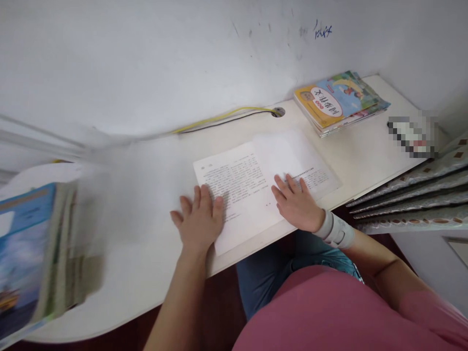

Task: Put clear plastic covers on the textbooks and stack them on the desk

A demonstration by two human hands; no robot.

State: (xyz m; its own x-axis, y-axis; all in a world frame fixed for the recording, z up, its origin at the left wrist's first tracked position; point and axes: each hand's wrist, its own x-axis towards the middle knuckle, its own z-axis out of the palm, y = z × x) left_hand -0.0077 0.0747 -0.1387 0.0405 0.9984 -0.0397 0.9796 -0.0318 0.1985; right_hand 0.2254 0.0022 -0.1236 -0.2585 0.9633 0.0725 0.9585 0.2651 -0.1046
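An open book (pixel 243 195) with printed pages lies flat near the front edge of the white desk. My left hand (pixel 200 217) rests with spread fingers on the book's left margin, partly over the desk. On the right page, my right hand (pixel 297 202) lies flat with its fingers apart, covering some of the lower text. A grey band (pixel 334 230) is around my right wrist. Neither hand grasps anything.
A stack of colourful books (pixel 338 101) sits at the back right. Farther right is a pixelated object (pixel 413 139). More books (pixel 27 253) stand at the left. Yellow and black cables (pixel 226 117) run into a desk hole. A patterned curtain (pixel 420 200) hangs at right.
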